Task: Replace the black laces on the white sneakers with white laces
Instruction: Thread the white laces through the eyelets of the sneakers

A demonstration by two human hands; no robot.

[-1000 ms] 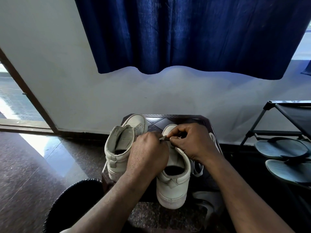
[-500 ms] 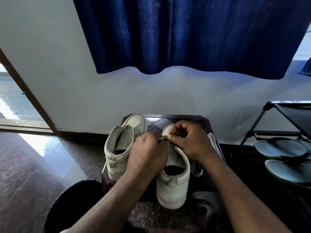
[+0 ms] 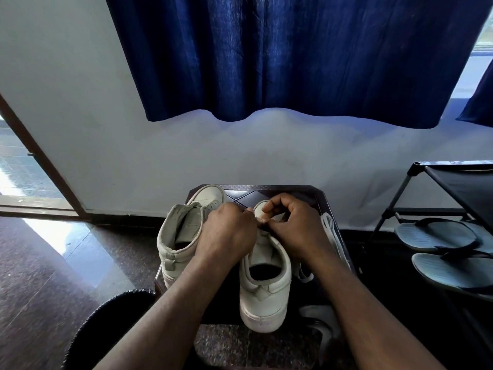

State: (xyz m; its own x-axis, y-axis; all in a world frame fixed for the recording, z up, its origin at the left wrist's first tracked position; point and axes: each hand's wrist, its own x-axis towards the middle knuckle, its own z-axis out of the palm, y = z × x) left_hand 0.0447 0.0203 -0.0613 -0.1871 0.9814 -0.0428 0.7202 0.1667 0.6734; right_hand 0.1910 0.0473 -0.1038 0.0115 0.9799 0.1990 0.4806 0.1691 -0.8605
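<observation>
Two white sneakers stand heel-toward-me on a small dark stool point(image 3: 318, 194). The left sneaker point(image 3: 177, 236) has no lace that I can see. Both hands work over the tongue of the right sneaker point(image 3: 262, 287). My left hand point(image 3: 226, 233) has its fingers curled over the sneaker's left eyelet side. My right hand point(image 3: 296, 228) pinches something small at the eyelets with thumb and forefinger; it looks like a lace end, mostly hidden. White laces point(image 3: 332, 236) lie on the stool to the right of the shoe.
A black round bin point(image 3: 106, 316) sits at my lower left. On the right, a black shoe rack point(image 3: 453, 188) holds grey flip-flops point(image 3: 437, 233). A blue curtain point(image 3: 293, 57) hangs on the wall ahead. A doorway point(image 3: 24, 172) opens at left.
My right hand's fingers have lifted and curled a little higher over the eyelets; the left hand and both sneakers have stayed put.
</observation>
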